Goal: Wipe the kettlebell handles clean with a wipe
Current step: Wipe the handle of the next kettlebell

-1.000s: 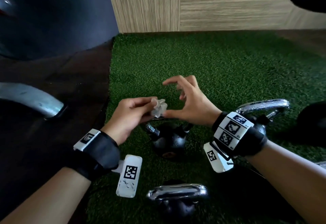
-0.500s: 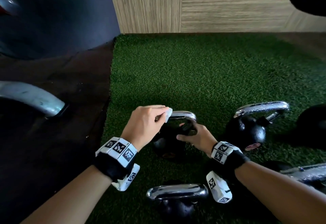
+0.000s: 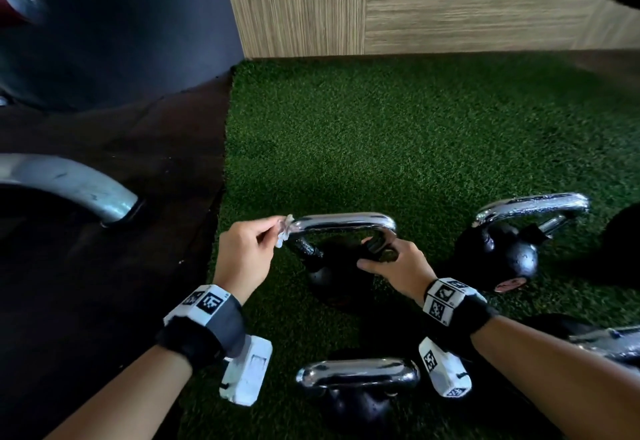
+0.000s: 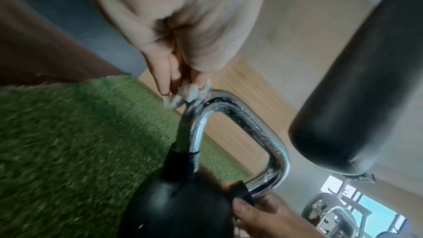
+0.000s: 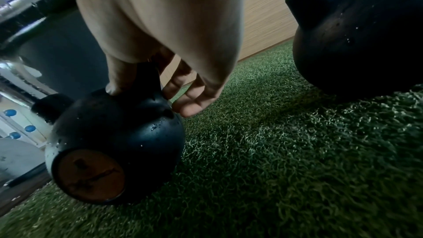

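Observation:
A black kettlebell (image 3: 332, 276) with a chrome handle (image 3: 346, 224) stands on the green turf in the middle. My left hand (image 3: 247, 256) pinches a crumpled white wipe (image 3: 284, 233) against the handle's left corner; in the left wrist view the wipe (image 4: 186, 95) sits on the chrome bend (image 4: 228, 113). My right hand (image 3: 391, 266) grips the right post of the handle where it meets the ball. In the right wrist view the thumb and fingers (image 5: 187, 100) wrap the black neck above the ball (image 5: 119, 142).
Another kettlebell (image 3: 502, 256) stands to the right, one (image 3: 358, 387) sits near me, and a chrome handle (image 3: 609, 346) shows at the right edge. Dark rubber floor (image 3: 104, 266) and a grey metal tube (image 3: 69, 186) lie left. A wood-panel wall (image 3: 415, 6) stands behind.
The hands came down from holding the wipe between them. The right hand took hold of the kettlebell's right side. The left hand slid the wipe from the handle's top to its left corner.

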Action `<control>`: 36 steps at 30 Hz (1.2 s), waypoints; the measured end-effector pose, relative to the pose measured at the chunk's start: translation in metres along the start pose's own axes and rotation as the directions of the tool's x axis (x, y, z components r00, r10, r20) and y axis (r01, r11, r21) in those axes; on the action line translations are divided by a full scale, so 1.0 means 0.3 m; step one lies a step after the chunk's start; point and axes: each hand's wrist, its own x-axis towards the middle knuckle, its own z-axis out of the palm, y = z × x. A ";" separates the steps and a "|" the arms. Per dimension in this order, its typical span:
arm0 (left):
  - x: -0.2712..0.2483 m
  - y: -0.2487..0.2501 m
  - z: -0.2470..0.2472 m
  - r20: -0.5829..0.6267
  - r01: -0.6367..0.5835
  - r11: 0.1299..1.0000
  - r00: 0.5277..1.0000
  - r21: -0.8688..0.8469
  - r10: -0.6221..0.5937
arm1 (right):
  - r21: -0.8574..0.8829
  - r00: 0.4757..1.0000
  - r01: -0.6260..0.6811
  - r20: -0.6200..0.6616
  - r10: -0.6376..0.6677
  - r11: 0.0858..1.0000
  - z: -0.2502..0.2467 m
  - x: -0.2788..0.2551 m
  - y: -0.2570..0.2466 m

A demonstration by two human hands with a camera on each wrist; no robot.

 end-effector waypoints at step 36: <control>0.124 -0.046 0.213 0.234 0.252 0.967 0.939 0.033 -0.253 | -0.333 0.958 0.270 0.185 -0.219 0.903 -0.090 -0.076 -0.091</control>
